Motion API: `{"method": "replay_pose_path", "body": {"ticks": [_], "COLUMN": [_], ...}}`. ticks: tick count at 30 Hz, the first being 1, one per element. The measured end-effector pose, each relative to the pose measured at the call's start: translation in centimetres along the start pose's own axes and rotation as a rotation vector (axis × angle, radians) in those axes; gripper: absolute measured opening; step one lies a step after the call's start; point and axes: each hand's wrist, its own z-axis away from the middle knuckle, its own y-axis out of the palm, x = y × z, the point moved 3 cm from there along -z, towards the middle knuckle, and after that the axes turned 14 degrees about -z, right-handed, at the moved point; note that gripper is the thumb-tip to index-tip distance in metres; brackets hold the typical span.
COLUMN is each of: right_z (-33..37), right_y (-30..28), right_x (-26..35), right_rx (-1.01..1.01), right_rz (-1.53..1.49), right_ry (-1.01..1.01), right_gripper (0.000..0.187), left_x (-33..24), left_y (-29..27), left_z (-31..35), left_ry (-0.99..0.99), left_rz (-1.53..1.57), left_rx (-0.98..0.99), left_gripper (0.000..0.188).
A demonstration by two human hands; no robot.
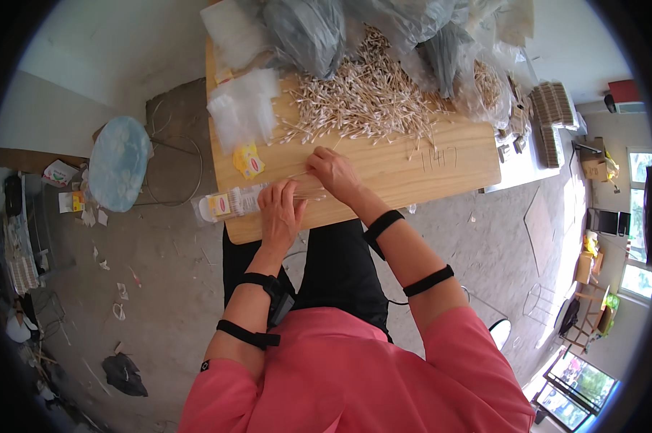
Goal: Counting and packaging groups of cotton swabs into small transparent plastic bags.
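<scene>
Clear packet [227,204] at the bench's [452,173] eight o'clock.
Grasping it with left hand [278,211]; with right hand [336,173] curled over loose swabs [314,194], cannot tell that grip; facing swab pile [369,97] at twelve.

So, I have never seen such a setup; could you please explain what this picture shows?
There is no machine: these are a person's bare hands, seen from above by a wide fisheye camera worn on the head, so straight edges curve. On the wooden table lie a heap of cotton swabs, whitish plastic sleeves and yellow labels. The left hand is at a clear packet of swabs by the table's left edge; the right hand is beside it, near thin swab sticks. Its exact grip is too small to tell.
</scene>
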Motion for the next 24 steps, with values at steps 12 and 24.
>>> {"method": "replay_pose_path", "body": {"ticks": [12,24], "right_z": [0.1,0.0], "right_y": [-2.4,-6.3], "right_x": [-2.5,-4.4], "right_rx": [-0.547,-0.396], "right_rz": [0.081,0.22], "right_ry": [0.609,0.139], "right_gripper": [0.021,0.011], "left_x": [-0.7,-0.7], "left_y": [0.7,0.3], "left_z": [0.2,-0.1], "left_ry": [0.166,0.161], "left_rz": [-0.072,-0.033], "left_rx": [0.064,0.075], "left_gripper": [0.047,0.045]}}
